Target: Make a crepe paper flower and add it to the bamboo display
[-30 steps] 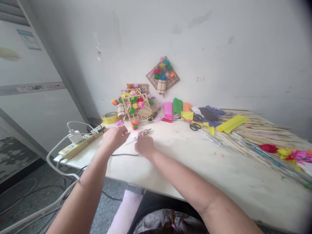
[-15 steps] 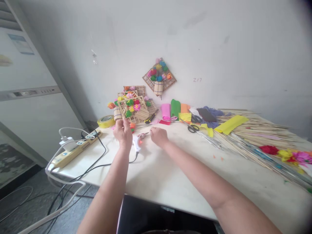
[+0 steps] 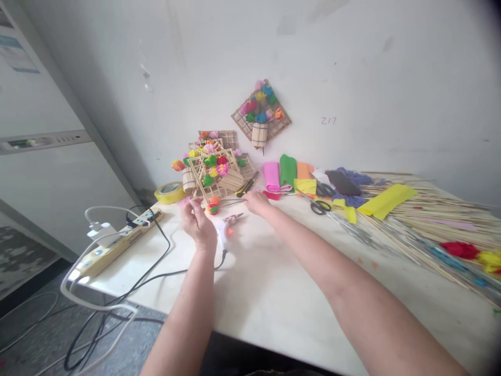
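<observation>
My left hand (image 3: 199,223) is raised over the table, loosely curled with thumb and fingers apart, and nothing shows in it. Just beyond its fingertips lie an orange paper flower (image 3: 215,200) and a red, yellow and green paper flower (image 3: 212,209). Thin stems (image 3: 231,201) run right from these flowers to my right hand (image 3: 257,202), whose fingertips are closed at the stem end. Between my hands and nearer to me, a white hot glue gun (image 3: 222,233) lies with its nozzle pointing away. Behind my right fingertips is a yellow-and-black utility knife (image 3: 246,188).
Bamboo lattice frames with paper flowers (image 3: 213,169) stack against the wall; another hangs above. A yellow tape roll (image 3: 171,192) and a power strip (image 3: 117,243) sit left. Crepe paper rolls (image 3: 288,174), scissors (image 3: 321,208) and bamboo sticks (image 3: 426,214) lie right. A black cord crosses the table.
My right hand has reached farther forward, from beside the glue gun nozzle to the flower stems. My left hand has loosened from a pinch and turned its palm. The view has shifted slightly.
</observation>
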{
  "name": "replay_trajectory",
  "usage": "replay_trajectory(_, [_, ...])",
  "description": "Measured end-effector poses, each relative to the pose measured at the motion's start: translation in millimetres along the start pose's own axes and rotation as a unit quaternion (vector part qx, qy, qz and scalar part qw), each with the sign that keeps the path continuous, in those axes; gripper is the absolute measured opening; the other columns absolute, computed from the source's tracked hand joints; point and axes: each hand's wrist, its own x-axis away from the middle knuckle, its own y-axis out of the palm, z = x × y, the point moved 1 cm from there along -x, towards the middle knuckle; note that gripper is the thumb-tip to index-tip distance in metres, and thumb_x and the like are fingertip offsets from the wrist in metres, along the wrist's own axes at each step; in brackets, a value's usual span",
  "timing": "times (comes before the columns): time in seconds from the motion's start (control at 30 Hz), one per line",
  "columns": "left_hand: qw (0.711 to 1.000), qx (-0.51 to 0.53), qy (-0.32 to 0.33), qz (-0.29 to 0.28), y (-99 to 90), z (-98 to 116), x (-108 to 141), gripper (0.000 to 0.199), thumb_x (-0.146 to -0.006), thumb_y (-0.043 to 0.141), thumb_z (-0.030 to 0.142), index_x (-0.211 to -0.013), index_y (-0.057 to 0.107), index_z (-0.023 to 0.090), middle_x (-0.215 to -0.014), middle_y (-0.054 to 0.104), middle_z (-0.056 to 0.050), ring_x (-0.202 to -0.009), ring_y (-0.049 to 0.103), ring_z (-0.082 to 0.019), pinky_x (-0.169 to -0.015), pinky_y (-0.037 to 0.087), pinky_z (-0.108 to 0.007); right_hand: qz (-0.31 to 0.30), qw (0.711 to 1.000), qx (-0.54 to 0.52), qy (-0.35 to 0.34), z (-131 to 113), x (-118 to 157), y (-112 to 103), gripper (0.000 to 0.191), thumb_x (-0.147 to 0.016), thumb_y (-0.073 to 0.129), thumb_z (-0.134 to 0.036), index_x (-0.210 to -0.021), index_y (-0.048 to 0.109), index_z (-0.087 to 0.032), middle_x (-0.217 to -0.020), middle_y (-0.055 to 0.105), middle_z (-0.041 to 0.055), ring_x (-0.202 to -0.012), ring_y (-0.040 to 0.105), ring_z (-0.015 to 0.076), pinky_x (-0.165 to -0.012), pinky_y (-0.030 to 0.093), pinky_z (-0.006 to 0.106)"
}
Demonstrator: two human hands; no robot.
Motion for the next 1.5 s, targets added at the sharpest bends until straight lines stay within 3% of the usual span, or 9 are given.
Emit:
replay_trajectory(0.3, [0.985, 0.151, -0.066, 0.041, 0.2, -3.7, -3.1, 0.028, -0.087, 0.04, 0.042, -0.085, 0.052, 0.017, -0.089, 0.062, -0.007, -0.087, 0.062, -0.016, -0.066, 0.05, -0.025, -0.048, 0.998, 0.031, -0.037, -6.4, -32.3, 10.5, 0.041, -0.08, 0.049, -0.008, -0.114, 0.067, -0.022, -0.116, 0.065, 0.0109, -0.11, 0.057, 0.024, -0.084, 0.046, 0.03])
replay_trajectory(0.43, [0.98, 0.169, -0.092, 0.042, 0.4, -2.4, -3.7, 0.028, -0.086, 0.042, 0.043, -0.082, 0.053, 0.018, -0.089, 0.062, -0.007, -0.086, 0.062, -0.016, -0.062, 0.048, -0.023, -0.066, 0.995, 0.047, -0.062, -19.1, -41.4, 8.2, 0.042, -0.078, 0.052, -0.008, -0.116, 0.065, -0.021, -0.116, 0.065, 0.0117, -0.113, 0.055, 0.0255, -0.087, 0.046, 0.032])
replay_trajectory(0.63, [0.973, 0.198, -0.107, 0.041, -0.2, 0.2, -2.6, 0.026, -0.085, 0.045, 0.041, -0.082, 0.055, 0.017, -0.086, 0.061, -0.006, -0.084, 0.06, -0.015, -0.061, 0.048, -0.022, -0.118, 0.988, 0.082, -0.055, -39.0, -54.9, 8.5, 0.044, -0.075, 0.059, -0.011, -0.119, 0.063, -0.011, -0.123, 0.06, 0.0189, -0.12, 0.051, 0.0283, -0.096, 0.043, 0.035])
replay_trajectory(0.87, [0.969, 0.212, -0.121, 0.022, -1.7, -0.5, -0.4, 0.027, -0.086, 0.046, 0.042, -0.082, 0.056, 0.017, -0.088, 0.063, -0.007, -0.085, 0.059, -0.016, -0.063, 0.05, -0.024, -0.15, 0.982, 0.083, -0.081, -43.8, -74.6, 9.0, 0.034, -0.075, 0.062, -0.013, -0.108, 0.069, -0.012, -0.114, 0.066, 0.0174, -0.108, 0.06, 0.0272, -0.086, 0.046, 0.031])
replay_trajectory(1.07, [0.967, 0.216, -0.131, 0.027, -1.8, -0.4, -0.7, 0.026, -0.085, 0.046, 0.041, -0.082, 0.056, 0.017, -0.087, 0.063, -0.007, -0.083, 0.06, -0.016, -0.063, 0.05, -0.024, -0.142, 0.981, 0.057, -0.115, -36.4, -72.5, 7.6, 0.026, -0.078, 0.058, -0.016, -0.1, 0.07, -0.021, -0.108, 0.069, 0.0089, -0.098, 0.063, 0.0214, -0.074, 0.044, 0.025])
replay_trajectory(1.3, [0.969, 0.206, -0.128, 0.046, -2.9, -2.5, -2.9, 0.028, -0.084, 0.046, 0.043, -0.083, 0.056, 0.017, -0.089, 0.063, -0.008, -0.086, 0.06, -0.016, -0.062, 0.049, -0.023, -0.079, 0.985, 0.032, -0.15, -24.6, -69.7, 10.6, 0.02, -0.08, 0.052, -0.017, -0.093, 0.067, -0.021, -0.097, 0.07, 0.0065, -0.087, 0.063, 0.0197, -0.063, 0.036, 0.025])
replay_trajectory(1.43, [0.972, 0.187, -0.132, 0.052, -5.3, -5.8, -6.5, 0.027, -0.081, 0.051, 0.043, -0.08, 0.057, 0.017, -0.085, 0.064, -0.006, -0.076, 0.058, -0.013, -0.055, 0.046, -0.02, -0.04, 0.991, -0.052, -0.114, -15.3, -64.8, 3.9, 0.014, -0.078, 0.056, -0.02, -0.087, 0.066, -0.019, -0.09, 0.07, 0.0052, -0.083, 0.061, 0.0187, -0.063, 0.037, 0.025])
replay_trajectory(1.5, [0.975, 0.164, -0.147, 0.024, -5.5, -10.2, -8.9, 0.028, -0.077, 0.054, 0.044, -0.076, 0.058, 0.016, -0.081, 0.064, -0.005, -0.067, 0.056, -0.012, -0.05, 0.043, -0.02, -0.032, 0.987, -0.129, -0.095, -11.4, -61.2, -1.9, 0.009, -0.074, 0.061, -0.018, -0.082, 0.066, -0.018, -0.084, 0.069, 0.0037, -0.079, 0.06, 0.0172, -0.063, 0.038, 0.024])
